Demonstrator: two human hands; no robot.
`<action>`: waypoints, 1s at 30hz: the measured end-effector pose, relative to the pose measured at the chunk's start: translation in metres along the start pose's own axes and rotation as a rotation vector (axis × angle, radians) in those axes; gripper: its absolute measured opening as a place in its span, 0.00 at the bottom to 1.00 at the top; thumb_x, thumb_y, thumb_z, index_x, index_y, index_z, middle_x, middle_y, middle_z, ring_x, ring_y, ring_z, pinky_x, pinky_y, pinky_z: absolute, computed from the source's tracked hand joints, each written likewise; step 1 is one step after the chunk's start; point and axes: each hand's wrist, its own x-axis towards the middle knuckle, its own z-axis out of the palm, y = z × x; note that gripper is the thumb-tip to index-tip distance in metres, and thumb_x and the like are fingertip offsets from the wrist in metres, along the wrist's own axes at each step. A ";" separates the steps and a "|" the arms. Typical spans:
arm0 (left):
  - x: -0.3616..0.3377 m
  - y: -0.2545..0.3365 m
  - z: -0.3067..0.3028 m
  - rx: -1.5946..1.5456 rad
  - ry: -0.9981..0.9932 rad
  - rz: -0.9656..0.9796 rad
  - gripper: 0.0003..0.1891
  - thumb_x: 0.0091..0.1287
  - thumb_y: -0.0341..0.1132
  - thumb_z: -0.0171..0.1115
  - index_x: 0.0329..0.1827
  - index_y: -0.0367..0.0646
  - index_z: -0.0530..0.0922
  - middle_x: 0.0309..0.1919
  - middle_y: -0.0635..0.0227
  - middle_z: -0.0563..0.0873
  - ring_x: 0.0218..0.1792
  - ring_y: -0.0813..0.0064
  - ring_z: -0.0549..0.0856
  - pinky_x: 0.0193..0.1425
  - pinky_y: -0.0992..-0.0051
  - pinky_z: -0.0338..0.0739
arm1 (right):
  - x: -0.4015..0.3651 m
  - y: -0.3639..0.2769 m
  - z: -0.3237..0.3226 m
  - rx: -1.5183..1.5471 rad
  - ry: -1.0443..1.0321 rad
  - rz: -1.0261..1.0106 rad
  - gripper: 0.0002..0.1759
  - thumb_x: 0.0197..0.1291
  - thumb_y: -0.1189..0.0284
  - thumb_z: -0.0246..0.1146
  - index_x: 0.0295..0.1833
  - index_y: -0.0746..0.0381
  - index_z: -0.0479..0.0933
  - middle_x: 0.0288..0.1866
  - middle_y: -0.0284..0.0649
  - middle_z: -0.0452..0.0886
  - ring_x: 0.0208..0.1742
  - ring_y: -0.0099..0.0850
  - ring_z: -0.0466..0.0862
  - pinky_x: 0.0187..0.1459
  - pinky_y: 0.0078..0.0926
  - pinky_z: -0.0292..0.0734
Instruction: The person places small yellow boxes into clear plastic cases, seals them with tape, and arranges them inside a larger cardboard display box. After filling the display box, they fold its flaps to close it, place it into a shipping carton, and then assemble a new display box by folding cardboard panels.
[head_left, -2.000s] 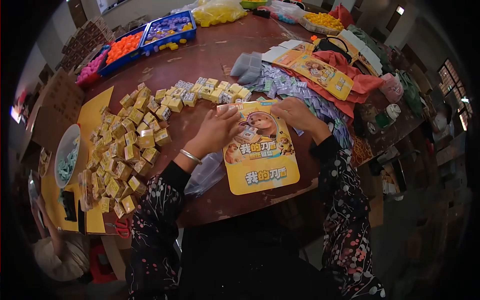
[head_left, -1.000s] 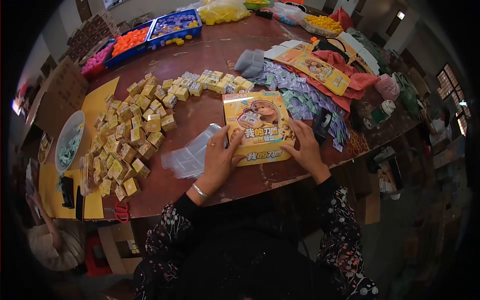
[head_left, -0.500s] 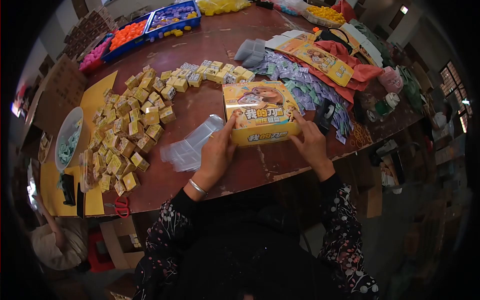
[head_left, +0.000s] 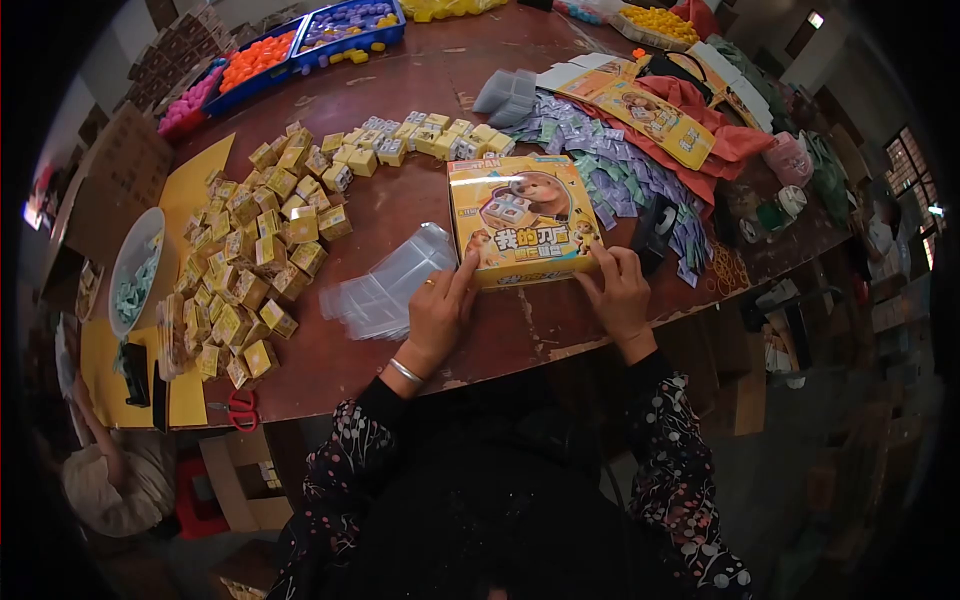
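A yellow printed cardboard box [head_left: 525, 215], its lid closed, sits on the table in front of me. My left hand [head_left: 438, 312] grips its near left corner, fingers along the side. At the near right corner, my right hand [head_left: 620, 300] holds it with thumb and fingers. Clear plastic trays [head_left: 385, 290] lie flat just left of my left hand. Beyond my right hand is a black stapler-like tool [head_left: 655, 232], partly hidden among small purple and green packets [head_left: 625, 170].
Many small yellow boxes [head_left: 250, 260] are heaped at left, beside a white bowl [head_left: 138, 275] of green packets. Red scissors [head_left: 242, 410] lie at the table edge. Blue trays [head_left: 300, 50] stand far back. Flattened printed cartons [head_left: 650, 115] and rubber bands [head_left: 725, 270] are right. Another person [head_left: 120, 480] sits at left.
The box has tilted so that its top faces me more and its front shows less. Both hands have shifted slightly with it and keep their hold.
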 end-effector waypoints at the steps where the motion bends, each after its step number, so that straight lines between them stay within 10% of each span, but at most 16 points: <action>1: 0.000 -0.001 -0.001 -0.002 -0.004 0.007 0.35 0.62 0.30 0.73 0.76 0.46 0.76 0.35 0.66 0.79 0.35 0.66 0.82 0.38 0.67 0.78 | -0.002 0.001 0.000 0.003 -0.003 0.008 0.34 0.50 0.69 0.81 0.65 0.56 0.80 0.49 0.38 0.78 0.49 0.39 0.82 0.43 0.35 0.82; 13: 0.013 -0.001 -0.012 0.080 -0.099 0.174 0.23 0.72 0.30 0.59 0.70 0.45 0.81 0.75 0.64 0.79 0.78 0.61 0.74 0.83 0.55 0.63 | 0.000 0.005 0.004 0.151 0.037 -0.058 0.25 0.53 0.74 0.79 0.59 0.58 0.83 0.58 0.38 0.82 0.61 0.44 0.82 0.58 0.39 0.81; 30: 0.022 0.005 0.008 0.063 -0.026 0.274 0.22 0.69 0.28 0.61 0.66 0.41 0.83 0.67 0.62 0.85 0.74 0.60 0.78 0.78 0.56 0.71 | 0.015 0.029 0.003 0.289 0.001 -0.105 0.12 0.54 0.78 0.77 0.44 0.62 0.85 0.45 0.38 0.85 0.48 0.40 0.85 0.47 0.36 0.83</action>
